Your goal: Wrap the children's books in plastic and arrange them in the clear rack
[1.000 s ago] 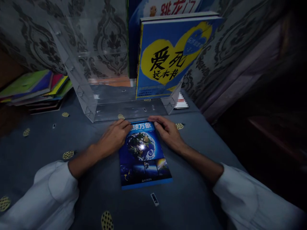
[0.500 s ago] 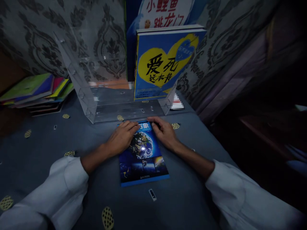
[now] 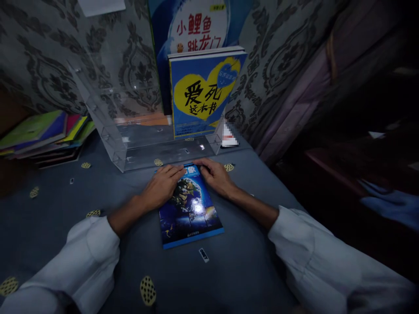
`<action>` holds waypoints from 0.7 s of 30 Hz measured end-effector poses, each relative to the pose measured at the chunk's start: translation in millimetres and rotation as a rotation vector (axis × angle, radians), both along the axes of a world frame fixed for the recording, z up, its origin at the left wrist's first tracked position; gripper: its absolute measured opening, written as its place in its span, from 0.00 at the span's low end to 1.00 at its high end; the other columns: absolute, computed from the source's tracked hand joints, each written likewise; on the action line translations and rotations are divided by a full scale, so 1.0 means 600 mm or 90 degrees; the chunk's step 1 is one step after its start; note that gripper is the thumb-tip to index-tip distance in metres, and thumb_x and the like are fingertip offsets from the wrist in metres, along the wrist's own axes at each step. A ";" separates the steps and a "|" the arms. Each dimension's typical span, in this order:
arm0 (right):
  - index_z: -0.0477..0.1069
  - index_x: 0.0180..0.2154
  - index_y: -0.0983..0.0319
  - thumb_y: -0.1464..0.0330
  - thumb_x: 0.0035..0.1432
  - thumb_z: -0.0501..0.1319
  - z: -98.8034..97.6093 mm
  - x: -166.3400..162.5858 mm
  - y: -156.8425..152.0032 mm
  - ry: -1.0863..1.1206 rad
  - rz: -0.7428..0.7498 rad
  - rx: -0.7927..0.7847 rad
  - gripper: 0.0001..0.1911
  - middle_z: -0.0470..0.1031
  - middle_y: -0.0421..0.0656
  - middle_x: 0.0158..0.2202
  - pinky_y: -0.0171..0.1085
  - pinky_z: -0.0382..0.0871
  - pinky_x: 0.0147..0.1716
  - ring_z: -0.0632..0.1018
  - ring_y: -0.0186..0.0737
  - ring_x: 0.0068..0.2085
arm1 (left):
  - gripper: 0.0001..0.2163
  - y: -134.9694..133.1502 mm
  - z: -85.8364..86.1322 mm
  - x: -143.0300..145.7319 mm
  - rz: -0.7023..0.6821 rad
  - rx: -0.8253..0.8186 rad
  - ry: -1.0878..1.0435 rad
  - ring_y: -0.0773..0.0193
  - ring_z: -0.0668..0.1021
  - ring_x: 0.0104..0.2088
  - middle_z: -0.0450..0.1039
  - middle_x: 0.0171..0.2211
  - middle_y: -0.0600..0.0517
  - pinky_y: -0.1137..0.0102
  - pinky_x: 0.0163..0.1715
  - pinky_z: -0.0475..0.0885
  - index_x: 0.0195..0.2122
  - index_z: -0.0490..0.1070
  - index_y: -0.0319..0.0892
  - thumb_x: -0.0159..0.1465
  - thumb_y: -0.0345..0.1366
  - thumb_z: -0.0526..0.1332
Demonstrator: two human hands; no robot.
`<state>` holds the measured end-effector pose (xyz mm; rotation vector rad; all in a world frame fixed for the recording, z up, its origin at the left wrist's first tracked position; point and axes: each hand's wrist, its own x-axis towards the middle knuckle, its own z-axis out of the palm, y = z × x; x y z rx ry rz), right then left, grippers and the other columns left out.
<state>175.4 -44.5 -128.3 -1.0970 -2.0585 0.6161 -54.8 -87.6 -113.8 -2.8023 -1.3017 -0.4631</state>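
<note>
A blue paperback book with an Earth picture on its cover lies face up on the table, its lower edge towards me. My left hand is closed on its upper left corner, the fingers lying over part of the title and the thumb hidden. My right hand grips the upper right corner, its fingers bent along the top edge. Just beyond both hands is a clear acrylic book stand. On the stand's right side, a blue book with a yellow heart leans upright before a taller blue book.
A stack of colourful books lies at the left on the grey patterned tablecloth. Behind the stand rises patterned wallpaper. A curtain hangs at the right, beyond the table edge. A pixelated white object sits beside the stand.
The view has shifted, so the stand and books appear farther left. Both hands stay at the book's upper corners, and the glare on its cover has changed.
</note>
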 end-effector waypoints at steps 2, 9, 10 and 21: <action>0.77 0.50 0.59 0.74 0.63 0.54 -0.001 0.010 -0.008 -0.009 0.026 0.011 0.19 0.82 0.47 0.49 0.51 0.75 0.53 0.81 0.46 0.51 | 0.20 0.000 0.003 0.000 -0.005 -0.006 0.011 0.53 0.73 0.56 0.70 0.62 0.42 0.55 0.56 0.70 0.62 0.67 0.37 0.69 0.25 0.53; 0.76 0.55 0.57 0.74 0.65 0.54 -0.005 0.044 -0.046 -0.072 0.114 0.085 0.21 0.78 0.49 0.57 0.59 0.70 0.59 0.76 0.49 0.60 | 0.21 0.006 0.010 0.009 -0.019 -0.012 0.031 0.54 0.73 0.58 0.70 0.62 0.41 0.56 0.57 0.69 0.63 0.66 0.38 0.69 0.24 0.53; 0.76 0.56 0.57 0.74 0.66 0.54 -0.005 0.045 -0.047 -0.079 0.116 0.088 0.21 0.77 0.50 0.57 0.59 0.70 0.59 0.76 0.49 0.60 | 0.21 0.010 0.012 0.013 -0.024 -0.016 0.036 0.54 0.73 0.59 0.70 0.62 0.41 0.56 0.57 0.69 0.63 0.65 0.37 0.69 0.24 0.53; 0.72 0.59 0.60 0.74 0.66 0.54 -0.010 0.047 -0.045 -0.101 0.139 0.119 0.22 0.74 0.52 0.60 0.58 0.71 0.60 0.74 0.50 0.62 | 0.25 0.056 -0.001 0.041 -0.085 -0.024 0.028 0.57 0.70 0.64 0.68 0.64 0.43 0.56 0.59 0.68 0.65 0.64 0.42 0.67 0.22 0.51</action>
